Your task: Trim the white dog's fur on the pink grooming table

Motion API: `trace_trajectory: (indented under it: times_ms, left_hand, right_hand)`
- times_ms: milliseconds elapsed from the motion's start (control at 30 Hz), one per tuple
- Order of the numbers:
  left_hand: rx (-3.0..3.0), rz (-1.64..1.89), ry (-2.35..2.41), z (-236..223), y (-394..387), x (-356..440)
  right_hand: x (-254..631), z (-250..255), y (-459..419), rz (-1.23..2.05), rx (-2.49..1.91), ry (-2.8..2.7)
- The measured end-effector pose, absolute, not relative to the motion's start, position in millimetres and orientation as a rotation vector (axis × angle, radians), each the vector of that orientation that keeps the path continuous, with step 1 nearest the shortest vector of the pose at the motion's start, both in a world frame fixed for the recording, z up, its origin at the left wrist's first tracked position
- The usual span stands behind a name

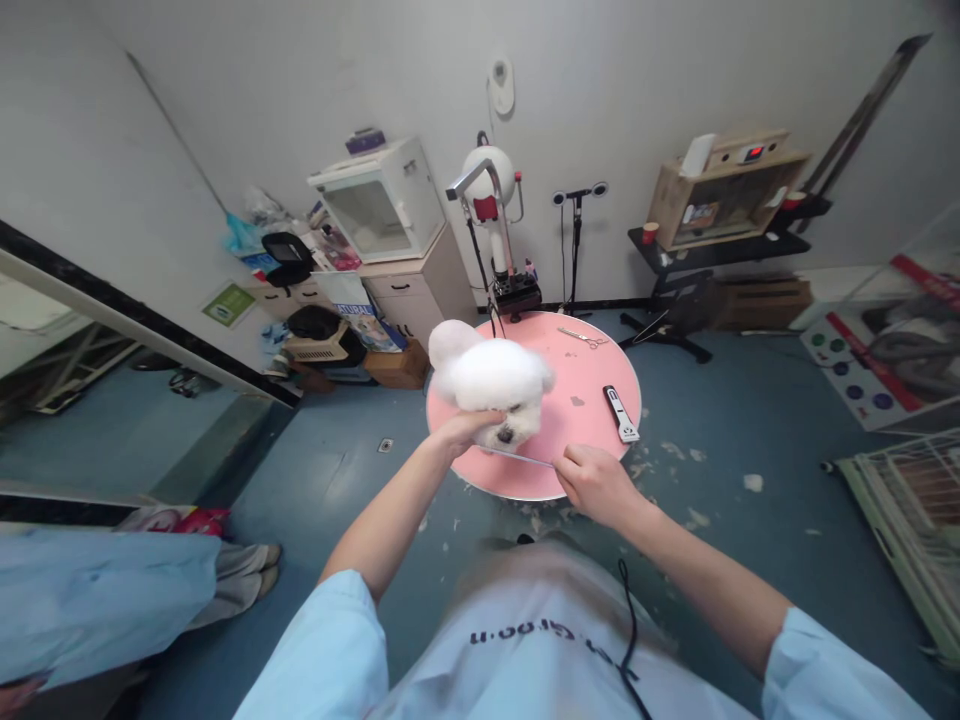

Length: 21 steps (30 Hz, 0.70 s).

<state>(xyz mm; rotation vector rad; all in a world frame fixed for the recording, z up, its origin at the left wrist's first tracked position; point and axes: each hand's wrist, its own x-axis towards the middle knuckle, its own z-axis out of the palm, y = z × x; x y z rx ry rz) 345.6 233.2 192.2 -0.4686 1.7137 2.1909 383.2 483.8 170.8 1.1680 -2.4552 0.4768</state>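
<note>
A small white fluffy dog [486,378] stands on a round pink grooming table [581,380], its face toward me. My left hand [461,430] cups the dog's chin and muzzle, fingers closed around it. My right hand [596,480] is closed on a thin metal comb [521,457] that reaches toward the dog's mouth. A white and black clipper [621,413] lies on the table's right side. Scissors [583,338] lie at its far edge.
A metal grooming arm [487,215] and a stand dryer rise behind the table. Cabinets with a white box [379,205] stand at the back left, a black shelf [712,250] at the back right. Fur clumps litter the blue floor. A person in blue [97,590] sits at left.
</note>
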Motion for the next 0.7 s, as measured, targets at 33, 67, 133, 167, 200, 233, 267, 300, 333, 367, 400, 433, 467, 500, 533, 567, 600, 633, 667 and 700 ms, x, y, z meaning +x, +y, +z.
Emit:
trace_trajectory:
  times_ms: [33, 67, 133, 167, 200, 233, 267, 300, 333, 367, 400, 433, 467, 500, 533, 567, 600, 633, 667, 700]
  left_hand:
    - [-0.463, 2.202, 1.724, 191, 233, 345]
    - [-0.459, 2.203, 1.733, 191, 233, 344]
    - [-0.458, 2.195, 1.753, 189, 232, 343]
    - [-0.462, 2.191, 1.759, 187, 231, 342]
    - [-0.462, 2.195, 1.754, 186, 230, 342]
    - [-0.458, 2.201, 1.743, 186, 229, 341]
    - [-0.448, 2.21, 1.73, 185, 227, 341]
    - [-0.438, 2.221, 1.717, 185, 226, 341]
    - [-0.423, 2.222, 1.702, 185, 226, 341]
    - [-0.408, 2.215, 1.688, 185, 225, 341]
    - [-0.402, 2.203, 1.678, 186, 225, 341]
    - [-0.406, 2.191, 1.671, 186, 226, 341]
    - [-0.412, 2.178, 1.658, 187, 227, 341]
    - [-0.418, 2.172, 1.647, 187, 229, 342]
    - [-0.422, 2.169, 1.641, 187, 230, 342]
    - [-0.427, 2.168, 1.639, 186, 232, 342]
    - [-0.428, 2.158, 1.641, 186, 234, 342]
    - [-0.43, 2.143, 1.647, 186, 235, 341]
    - [-0.435, 2.132, 1.65, 185, 236, 341]
    - [-0.436, 2.137, 1.645, 185, 237, 341]
  right_hand:
    - [383, 171, 485, 0.5, 1.181, -2.44]
    - [382, 172, 486, 0.517, 1.181, -2.426]
    - [378, 174, 488, 0.504, 1.164, -2.412]
    - [376, 175, 489, 0.479, 1.167, -2.414]
    - [374, 175, 490, 0.456, 1.192, -2.415]
    - [372, 175, 492, 0.451, 1.232, -2.409]
    - [370, 175, 494, 0.473, 1.268, -2.395]
    - [368, 175, 496, 0.521, 1.279, -2.379]
    - [366, 174, 498, 0.587, 1.255, -2.362]
    - [365, 173, 499, 0.657, 1.196, -2.349]
    - [364, 172, 500, 0.72, 1.109, -2.339]
    - [366, 170, 498, 0.769, 1.009, -2.333]
    - [368, 167, 495, 0.804, 0.919, -2.326]
    - [373, 164, 489, 0.828, 0.852, -2.316]
    - [378, 159, 482, 0.848, 0.812, -2.304]
    - [385, 153, 473, 0.866, 0.788, -2.293]
    - [392, 145, 464, 0.887, 0.77, -2.284]
    - [398, 137, 455, 0.914, 0.749, -2.279]
    - [403, 127, 447, 0.956, 0.713, -2.281]
    - [406, 116, 441, 1.019, 0.652, -2.291]
